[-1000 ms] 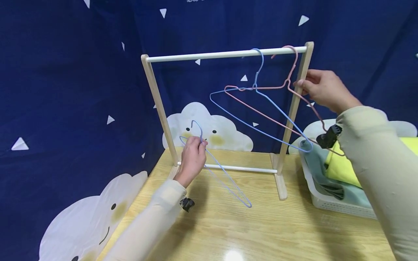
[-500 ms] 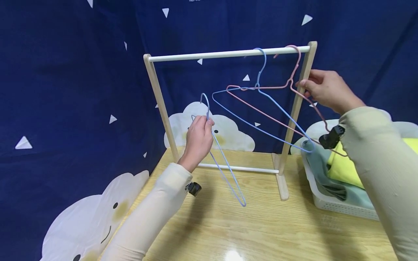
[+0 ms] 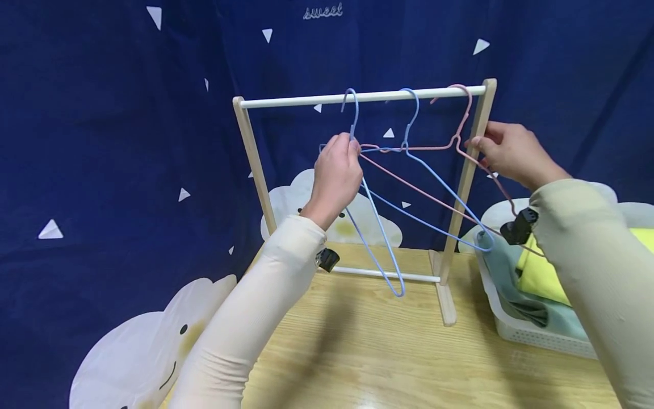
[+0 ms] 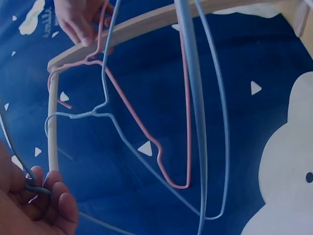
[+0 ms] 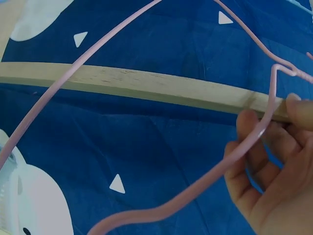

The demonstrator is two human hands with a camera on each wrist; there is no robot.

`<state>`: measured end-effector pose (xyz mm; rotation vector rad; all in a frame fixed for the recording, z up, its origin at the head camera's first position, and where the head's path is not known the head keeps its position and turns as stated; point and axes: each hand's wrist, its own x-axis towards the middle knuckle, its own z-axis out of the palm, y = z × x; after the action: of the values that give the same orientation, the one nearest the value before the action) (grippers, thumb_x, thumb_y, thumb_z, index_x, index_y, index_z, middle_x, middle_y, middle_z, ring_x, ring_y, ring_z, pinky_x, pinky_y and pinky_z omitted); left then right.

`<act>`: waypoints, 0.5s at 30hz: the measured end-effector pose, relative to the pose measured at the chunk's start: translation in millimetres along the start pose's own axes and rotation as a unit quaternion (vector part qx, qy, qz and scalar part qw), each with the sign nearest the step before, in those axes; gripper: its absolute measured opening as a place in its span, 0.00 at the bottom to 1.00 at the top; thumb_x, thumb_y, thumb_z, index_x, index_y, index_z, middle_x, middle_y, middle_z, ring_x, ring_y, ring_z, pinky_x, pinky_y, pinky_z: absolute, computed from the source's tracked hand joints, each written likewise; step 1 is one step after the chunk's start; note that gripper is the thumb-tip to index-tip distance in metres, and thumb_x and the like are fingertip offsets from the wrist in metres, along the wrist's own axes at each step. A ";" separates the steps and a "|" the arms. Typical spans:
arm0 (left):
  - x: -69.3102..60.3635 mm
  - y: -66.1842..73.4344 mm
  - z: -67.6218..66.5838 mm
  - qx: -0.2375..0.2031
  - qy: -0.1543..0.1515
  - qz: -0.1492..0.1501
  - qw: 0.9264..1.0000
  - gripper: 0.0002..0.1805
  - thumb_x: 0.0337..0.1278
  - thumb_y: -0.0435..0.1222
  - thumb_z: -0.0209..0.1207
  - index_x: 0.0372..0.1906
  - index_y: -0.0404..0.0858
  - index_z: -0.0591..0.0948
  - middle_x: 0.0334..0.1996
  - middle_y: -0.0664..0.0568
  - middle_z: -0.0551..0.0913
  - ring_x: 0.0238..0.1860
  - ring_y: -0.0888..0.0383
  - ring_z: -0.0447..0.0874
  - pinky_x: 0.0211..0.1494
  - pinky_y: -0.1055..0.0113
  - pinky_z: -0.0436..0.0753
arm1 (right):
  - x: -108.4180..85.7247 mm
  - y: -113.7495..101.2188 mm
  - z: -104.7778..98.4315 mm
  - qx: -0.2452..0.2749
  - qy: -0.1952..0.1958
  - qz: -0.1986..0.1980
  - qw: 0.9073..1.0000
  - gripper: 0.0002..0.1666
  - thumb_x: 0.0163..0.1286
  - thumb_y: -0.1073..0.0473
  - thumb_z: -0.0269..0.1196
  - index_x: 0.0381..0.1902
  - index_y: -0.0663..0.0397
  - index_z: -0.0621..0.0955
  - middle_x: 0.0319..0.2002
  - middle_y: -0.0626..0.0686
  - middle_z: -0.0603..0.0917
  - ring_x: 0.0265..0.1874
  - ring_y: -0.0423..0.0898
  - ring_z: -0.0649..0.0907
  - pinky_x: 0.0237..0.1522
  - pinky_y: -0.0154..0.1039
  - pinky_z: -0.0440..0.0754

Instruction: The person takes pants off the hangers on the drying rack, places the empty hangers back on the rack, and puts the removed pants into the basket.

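Note:
My left hand pinches a blue hanger just below its hook. The hook is level with the white rail; whether it rests on the rail I cannot tell. In the left wrist view, the curled fingers hold the wire beside the rail. A second blue hanger and a pink hanger hang farther right. My right hand grips the rack's right wooden post, near the pink hanger's shoulder. The right wrist view shows thumb and fingers on either side of this post.
A white basket with folded green cloth and yellow cloth stands right of the rack. A lower white bar joins the posts above the wooden table. A blue curtain hangs behind.
My left hand has risen and moved right, bringing its blue hanger from near the lower bar up to the rail. The right hand stays on the post.

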<state>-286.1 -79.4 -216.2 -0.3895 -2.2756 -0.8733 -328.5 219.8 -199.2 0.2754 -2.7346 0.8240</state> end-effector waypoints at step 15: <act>42.4 5.8 11.5 0.034 0.013 -0.053 0.998 0.18 0.78 0.38 0.38 0.41 0.37 0.79 0.40 0.47 0.83 0.49 0.49 0.82 0.55 0.57 0.77 | -3.5 -9.3 5.3 -0.003 0.041 0.008 0.999 0.27 0.79 0.51 0.43 0.65 0.63 0.73 0.55 0.70 0.81 0.45 0.61 0.80 0.31 0.37 0.73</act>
<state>-320.1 -65.7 -191.2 -0.2278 -2.3128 -0.8462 -323.8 209.5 -199.8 0.2124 -2.6662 0.8119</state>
